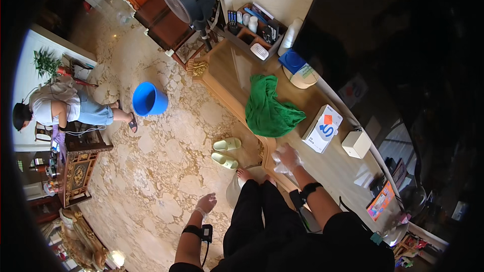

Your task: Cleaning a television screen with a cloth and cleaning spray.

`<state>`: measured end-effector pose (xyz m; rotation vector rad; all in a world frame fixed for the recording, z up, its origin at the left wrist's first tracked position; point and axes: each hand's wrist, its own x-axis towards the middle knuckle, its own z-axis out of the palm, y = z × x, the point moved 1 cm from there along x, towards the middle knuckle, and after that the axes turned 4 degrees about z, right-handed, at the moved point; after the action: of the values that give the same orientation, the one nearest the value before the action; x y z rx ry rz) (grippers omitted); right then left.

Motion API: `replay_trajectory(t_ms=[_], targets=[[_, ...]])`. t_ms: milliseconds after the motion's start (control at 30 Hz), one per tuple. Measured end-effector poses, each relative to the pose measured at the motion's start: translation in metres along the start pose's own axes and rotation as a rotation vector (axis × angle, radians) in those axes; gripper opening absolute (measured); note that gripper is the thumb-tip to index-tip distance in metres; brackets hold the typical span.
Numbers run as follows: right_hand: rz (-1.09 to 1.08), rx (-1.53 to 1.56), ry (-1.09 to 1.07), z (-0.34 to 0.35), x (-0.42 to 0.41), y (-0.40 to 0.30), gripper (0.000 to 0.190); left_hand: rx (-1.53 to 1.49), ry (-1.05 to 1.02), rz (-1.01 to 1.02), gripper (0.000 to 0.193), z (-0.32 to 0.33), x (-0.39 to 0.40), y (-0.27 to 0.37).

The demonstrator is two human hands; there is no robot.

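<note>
My right hand (pixel 289 158), in a thin clear plastic glove, is at the front edge of the wooden cabinet top (pixel 321 173), with loose clear or whitish material bunched about its fingers; whether it grips something is unclear. My left hand (pixel 207 203), also in a clear glove, hangs over the marble floor with its fingers partly curled, touching nothing visible. A crumpled green cloth (pixel 270 109) lies on the cabinet top beyond my right hand. To its right are a white printed box (pixel 322 128) and a cream-coloured box-shaped object (pixel 356 144).
A wooden organizer (pixel 245 37), a white bottle (pixel 290 37) and a blue box (pixel 292 60) stand at the cabinet's far end, near a black fan (pixel 191 0). Pale slippers (pixel 226 144) and a blue bucket (pixel 149 99) are on the floor. Another person (pixel 68 104) stands at left.
</note>
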<state>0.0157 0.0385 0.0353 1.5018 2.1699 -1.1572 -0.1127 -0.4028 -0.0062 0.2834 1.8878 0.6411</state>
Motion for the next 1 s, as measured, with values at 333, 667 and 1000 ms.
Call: replay_trajectory(t_ms=[333,667,1000], targets=[[0.151,-0.155,0.022,0.004,0.09,-0.054,0.117,-0.103,0.017,-0.038,0.042,-0.024,0.023,0.012],[0.291,-0.192,-0.01,0.015,0.102,-0.059,0.126,-0.01,0.033,0.01,0.039,-0.022,0.068,0.022],[0.296,-0.263,-0.047,0.025,0.092,-0.08,0.123,0.227,0.32,0.47,0.08,-0.015,0.208,0.233]])
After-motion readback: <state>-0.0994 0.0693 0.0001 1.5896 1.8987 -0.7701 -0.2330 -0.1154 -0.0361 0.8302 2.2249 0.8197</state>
